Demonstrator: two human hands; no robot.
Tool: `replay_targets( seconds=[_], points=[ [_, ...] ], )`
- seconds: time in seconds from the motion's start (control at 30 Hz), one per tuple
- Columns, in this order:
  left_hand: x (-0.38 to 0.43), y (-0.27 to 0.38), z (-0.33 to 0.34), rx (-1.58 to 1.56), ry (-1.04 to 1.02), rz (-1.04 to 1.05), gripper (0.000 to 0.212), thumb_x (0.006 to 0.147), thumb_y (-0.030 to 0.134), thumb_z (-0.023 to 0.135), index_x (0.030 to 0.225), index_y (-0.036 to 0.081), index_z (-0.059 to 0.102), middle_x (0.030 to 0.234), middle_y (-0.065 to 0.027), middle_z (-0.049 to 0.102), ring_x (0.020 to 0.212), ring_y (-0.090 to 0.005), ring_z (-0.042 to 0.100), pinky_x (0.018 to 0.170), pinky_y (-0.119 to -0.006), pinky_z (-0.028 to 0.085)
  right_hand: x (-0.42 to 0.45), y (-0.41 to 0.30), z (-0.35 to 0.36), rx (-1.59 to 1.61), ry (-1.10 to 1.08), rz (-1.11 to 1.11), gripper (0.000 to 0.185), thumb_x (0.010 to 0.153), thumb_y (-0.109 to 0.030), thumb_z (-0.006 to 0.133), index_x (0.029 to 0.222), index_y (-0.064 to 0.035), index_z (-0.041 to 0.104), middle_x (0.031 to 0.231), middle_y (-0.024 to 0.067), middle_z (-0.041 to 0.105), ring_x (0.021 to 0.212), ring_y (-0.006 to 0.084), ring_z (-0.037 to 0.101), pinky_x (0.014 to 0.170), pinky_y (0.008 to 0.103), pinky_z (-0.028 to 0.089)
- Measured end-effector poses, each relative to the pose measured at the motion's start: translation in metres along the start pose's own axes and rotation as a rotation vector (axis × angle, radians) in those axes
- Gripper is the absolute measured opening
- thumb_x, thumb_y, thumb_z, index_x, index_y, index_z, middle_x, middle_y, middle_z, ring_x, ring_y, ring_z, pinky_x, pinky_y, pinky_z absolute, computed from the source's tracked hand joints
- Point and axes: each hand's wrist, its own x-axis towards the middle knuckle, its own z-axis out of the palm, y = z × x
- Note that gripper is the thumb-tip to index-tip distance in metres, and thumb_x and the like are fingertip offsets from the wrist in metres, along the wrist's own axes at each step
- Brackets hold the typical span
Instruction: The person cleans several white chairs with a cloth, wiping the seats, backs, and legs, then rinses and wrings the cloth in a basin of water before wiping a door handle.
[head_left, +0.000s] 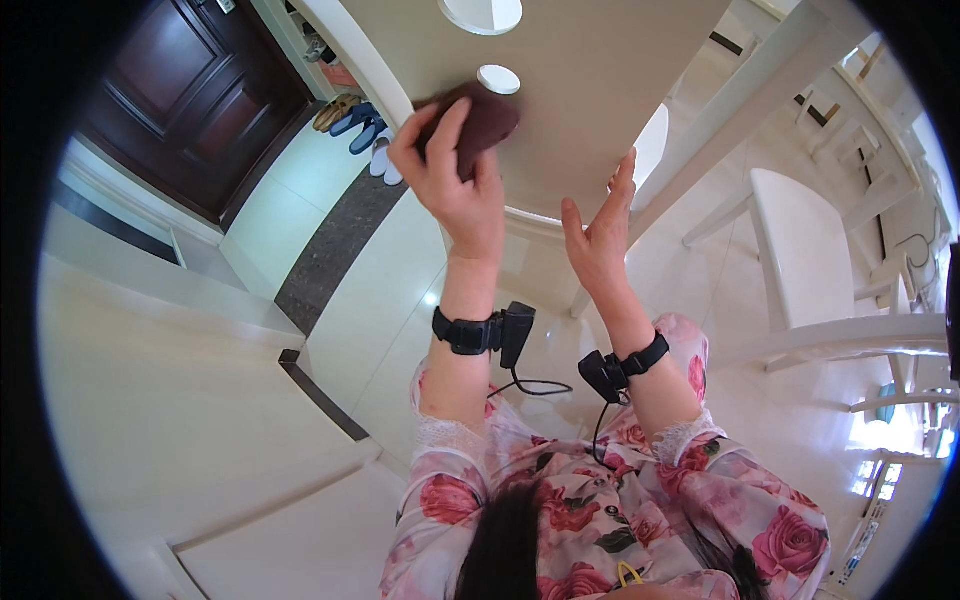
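Note:
My left hand (457, 180) grips a dark maroon cloth (487, 124), partly blurred, against the beige panel (585, 82) in front of me. Just above the cloth is a small white disc (499, 79) on the panel, and a larger white disc (484, 13) lies near the top of the view. My right hand (604, 225) is empty, fingers apart, near the panel's lower right edge. Whether its fingertips touch that edge, I cannot tell. Both wrists wear black straps with small boxes and cables.
White chairs (802, 247) stand on the tiled floor at the right. A dark wooden door (199, 97) is at the upper left, with slippers (367, 135) and other footwear beside it. A white wall (165, 390) runs along the left.

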Motion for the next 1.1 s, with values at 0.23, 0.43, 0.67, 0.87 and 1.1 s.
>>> replay_targets(
  seconds=[0.23, 0.43, 0.67, 0.87, 1.1],
  points=[
    [0.028, 0.013, 0.0, 0.257, -0.237, 0.142, 0.041, 0.071, -0.001, 0.063, 0.111, 0.01, 0.065, 0.109, -0.013, 0.054, 0.1, -0.0321, 0.055, 0.089, -0.038, 0.046, 0.004, 0.0, 0.002, 0.022, 0.011, 0.044, 0.088, 0.079, 0.002, 0.061, 0.149, 0.0026, 0.008, 0.135, 0.0252, 0.038, 0.12, 0.0405, 0.042, 0.104, 0.0461, 0.034],
    [0.017, 0.018, -0.006, -0.288, -0.321, -0.414, 0.031, 0.077, 0.001, 0.058, 0.108, 0.0, 0.059, 0.103, -0.0127, 0.053, 0.094, -0.0256, 0.056, 0.085, -0.035, 0.047, 0.007, -0.002, -0.002, 0.015, 0.029, 0.053, 0.089, 0.077, 0.003, 0.061, 0.15, 0.0015, 0.01, 0.134, 0.0249, 0.04, 0.12, 0.0403, 0.042, 0.103, 0.0455, 0.034],
    [0.04, -0.003, 0.014, 0.002, -0.009, 0.094, 0.048, 0.087, 0.004, 0.053, 0.134, -0.001, 0.043, 0.134, -0.0208, 0.043, 0.128, -0.037, 0.038, 0.108, -0.045, 0.03, -0.002, -0.004, 0.001, -0.061, 0.05, 0.061, 0.09, 0.077, 0.002, 0.062, 0.149, 0.0028, 0.009, 0.138, 0.0264, 0.037, 0.122, 0.0414, 0.041, 0.103, 0.047, 0.033],
    [-0.012, -0.054, -0.011, -0.026, -0.073, -0.247, 0.04, 0.086, 0.0, 0.053, 0.126, -0.002, 0.05, 0.121, -0.0182, 0.053, 0.116, -0.0327, 0.05, 0.102, -0.04, 0.038, -0.001, -0.005, 0.01, -0.122, 0.076, 0.011, 0.091, 0.077, 0.001, 0.063, 0.148, 0.0037, 0.007, 0.137, 0.0273, 0.036, 0.121, 0.0414, 0.041, 0.102, 0.0491, 0.034],
    [0.102, -0.06, -0.018, 0.17, 0.17, 0.217, 0.043, 0.08, -0.003, 0.06, 0.122, 0.01, 0.061, 0.117, -0.0156, 0.049, 0.113, -0.0329, 0.046, 0.099, -0.04, 0.037, -0.007, 0.0, 0.009, -0.18, 0.117, 0.007, 0.087, 0.08, 0.002, 0.061, 0.148, 0.004, 0.007, 0.131, 0.0269, 0.04, 0.116, 0.0407, 0.044, 0.096, 0.0484, 0.035]
  ],
)
